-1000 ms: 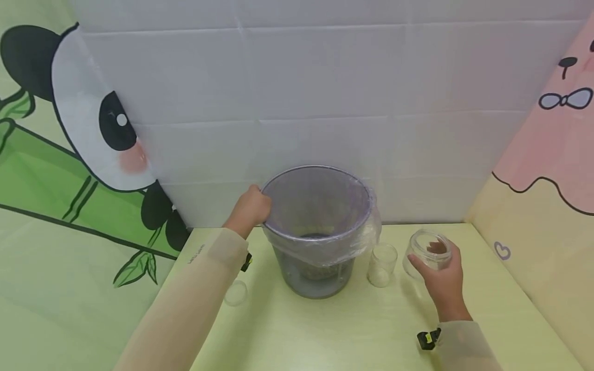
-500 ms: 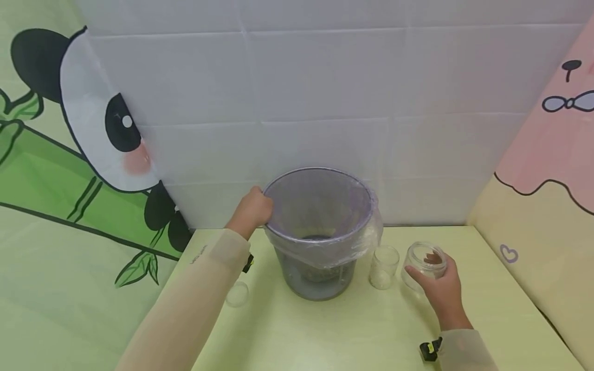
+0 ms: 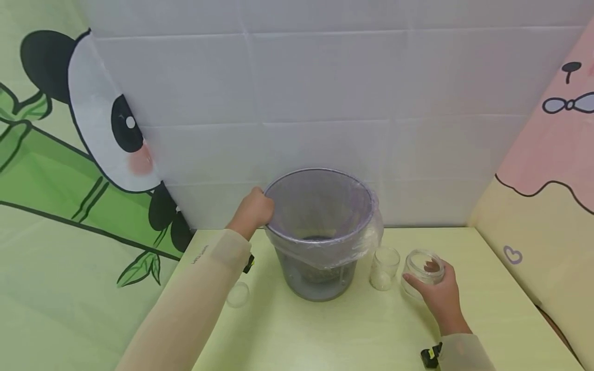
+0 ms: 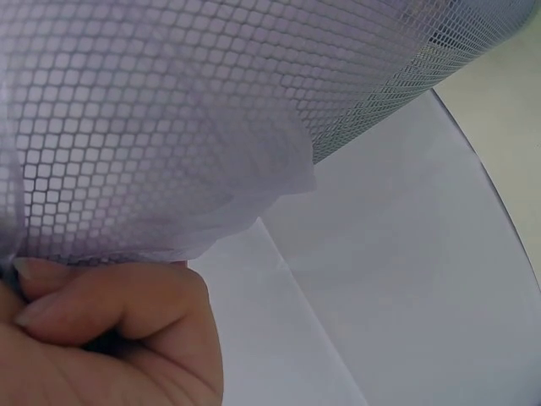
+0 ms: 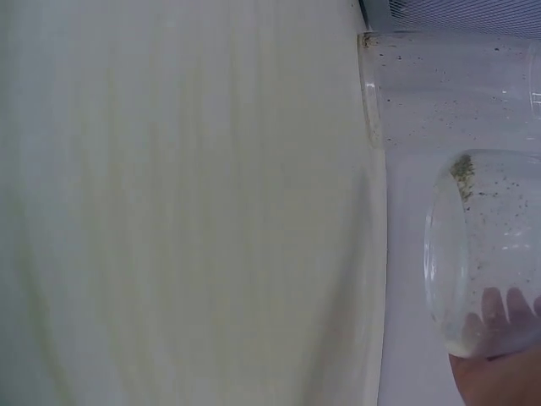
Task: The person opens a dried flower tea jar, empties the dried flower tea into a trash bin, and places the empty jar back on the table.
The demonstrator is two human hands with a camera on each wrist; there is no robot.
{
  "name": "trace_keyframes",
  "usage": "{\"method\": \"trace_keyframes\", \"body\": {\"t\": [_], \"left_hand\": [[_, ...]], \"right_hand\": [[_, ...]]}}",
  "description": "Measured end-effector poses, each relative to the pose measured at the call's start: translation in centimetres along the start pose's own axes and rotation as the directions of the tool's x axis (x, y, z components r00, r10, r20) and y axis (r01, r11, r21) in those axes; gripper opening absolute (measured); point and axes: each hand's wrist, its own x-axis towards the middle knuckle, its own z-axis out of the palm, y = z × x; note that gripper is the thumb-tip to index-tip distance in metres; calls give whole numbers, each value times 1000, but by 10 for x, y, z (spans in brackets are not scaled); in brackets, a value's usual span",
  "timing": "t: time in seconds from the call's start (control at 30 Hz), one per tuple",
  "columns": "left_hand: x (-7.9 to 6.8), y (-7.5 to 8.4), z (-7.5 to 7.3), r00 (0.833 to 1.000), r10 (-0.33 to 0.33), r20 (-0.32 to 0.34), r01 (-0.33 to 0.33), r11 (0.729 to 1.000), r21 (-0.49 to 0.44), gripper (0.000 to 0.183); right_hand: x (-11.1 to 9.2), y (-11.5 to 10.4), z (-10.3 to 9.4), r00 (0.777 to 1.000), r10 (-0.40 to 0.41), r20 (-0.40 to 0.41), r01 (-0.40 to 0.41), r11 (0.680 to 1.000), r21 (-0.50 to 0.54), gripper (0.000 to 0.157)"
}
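Note:
A dark mesh waste bin [image 3: 320,283] lined with a thin translucent bag [image 3: 325,252] stands mid-table. My left hand [image 3: 254,210] grips its rim at the left; in the left wrist view the curled fingers [image 4: 127,296] pinch the bag's edge against the mesh. To the right, my right hand [image 3: 441,296] holds a wide clear glass jar [image 3: 415,283], mouth up, with the thumb on the near side and fingers behind. Small dark and greenish specks [image 5: 462,169] show in the jar. Whether its base touches the table cannot be told.
A narrower clear glass [image 3: 384,270] stands between bin and jar, with specks in it too. A clear round lid or ring [image 3: 238,294] lies left of the bin on the pale yellow table [image 3: 306,335]. A white wall [image 3: 325,103] rises directly behind.
My right hand has lowered the glass jar toward the table and slightly left. The left hand keeps its grip on the bin's rim. The head view has shifted a little.

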Motion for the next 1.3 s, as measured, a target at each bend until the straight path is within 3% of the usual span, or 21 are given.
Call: {"method": "trace_keyframes", "body": {"t": [1.3], "left_hand": [[5, 0, 2, 1000, -17, 6, 17, 1000, -5, 59]], "right_hand": [[6, 29, 1, 999, 20, 29, -21, 999, 36, 105]]}}
